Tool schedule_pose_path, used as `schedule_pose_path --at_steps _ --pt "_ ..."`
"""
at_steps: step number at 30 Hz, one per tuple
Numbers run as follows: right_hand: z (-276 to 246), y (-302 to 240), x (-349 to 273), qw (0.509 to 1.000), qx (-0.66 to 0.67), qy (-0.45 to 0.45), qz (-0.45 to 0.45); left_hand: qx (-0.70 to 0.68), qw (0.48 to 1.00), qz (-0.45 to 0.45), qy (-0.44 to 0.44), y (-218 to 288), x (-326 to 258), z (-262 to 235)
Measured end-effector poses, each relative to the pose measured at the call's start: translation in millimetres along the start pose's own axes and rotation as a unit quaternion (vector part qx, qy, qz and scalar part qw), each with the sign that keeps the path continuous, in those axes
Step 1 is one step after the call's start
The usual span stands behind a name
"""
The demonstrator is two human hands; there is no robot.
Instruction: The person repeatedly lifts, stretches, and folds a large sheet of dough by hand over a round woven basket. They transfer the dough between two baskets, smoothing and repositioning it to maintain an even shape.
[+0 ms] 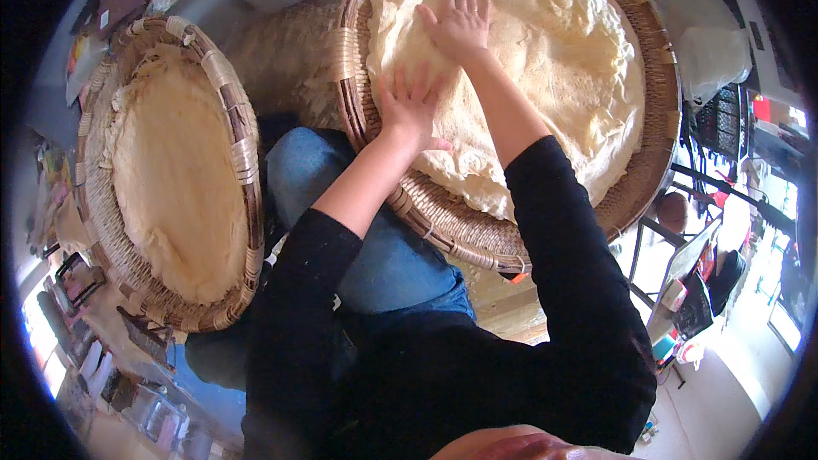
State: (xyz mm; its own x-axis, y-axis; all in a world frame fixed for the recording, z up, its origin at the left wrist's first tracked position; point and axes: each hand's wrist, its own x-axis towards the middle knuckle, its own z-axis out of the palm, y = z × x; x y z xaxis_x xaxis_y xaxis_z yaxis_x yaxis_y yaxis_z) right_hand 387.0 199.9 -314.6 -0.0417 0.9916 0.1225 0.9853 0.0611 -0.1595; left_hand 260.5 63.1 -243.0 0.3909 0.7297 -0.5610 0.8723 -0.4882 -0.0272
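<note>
Black sleeves (571,238) and blue denim trousers (400,277) are seen nearest, with the picture taken as a dial and the sleeves entering from around 5 and 7 o'clock. Beyond them, toward 1 o'clock, a large round basket (654,132) of woven fibre is placed, its brown rim bound at intervals with pale strips and marked by a bit of orange at its own 6 o'clock. By a cream, dough-like mass (554,77) most of this basket is filled. The mass is spread in a broad layer, dimpled across the middle, with its edges rumpled into thick, ragged folds, glossier toward 3 o'clock.

On it, at the basket's 9 o'clock, the left hand (409,115) is laid palm down, fingers spread wide and slightly blurred. At 11 o'clock the right hand (463,27) is laid flat, thumb held out from the fingers; nothing is gripped by either.

At the picture's 9 o'clock, a second basket (244,153) is lined with a smoother cream layer (179,179), frayed at its edge. Farther off, toward 2 o'clock, a whitish plastic bag (714,61) and a black crate (721,123) can be seen.
</note>
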Motion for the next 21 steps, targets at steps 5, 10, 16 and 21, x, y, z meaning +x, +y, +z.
schedule_pose_path --at_steps 5,10,16,21 --pt "-40 -17 -22 0.990 0.096 -0.095 0.039 -0.012 1.000 0.014 0.015 -6 -29 -22" --pt "-34 -44 -131 0.993 0.024 -0.103 -0.047 -0.235 0.859 0.142 0.432 -48 -134 10" --pt "-27 -50 -143 0.991 -0.050 -0.098 -0.070 -0.216 0.813 -0.090 0.533 -155 -244 99" --pt "-86 -60 -156 0.981 0.137 -0.067 -0.124 -0.054 0.846 -0.395 0.355 -265 -328 196"
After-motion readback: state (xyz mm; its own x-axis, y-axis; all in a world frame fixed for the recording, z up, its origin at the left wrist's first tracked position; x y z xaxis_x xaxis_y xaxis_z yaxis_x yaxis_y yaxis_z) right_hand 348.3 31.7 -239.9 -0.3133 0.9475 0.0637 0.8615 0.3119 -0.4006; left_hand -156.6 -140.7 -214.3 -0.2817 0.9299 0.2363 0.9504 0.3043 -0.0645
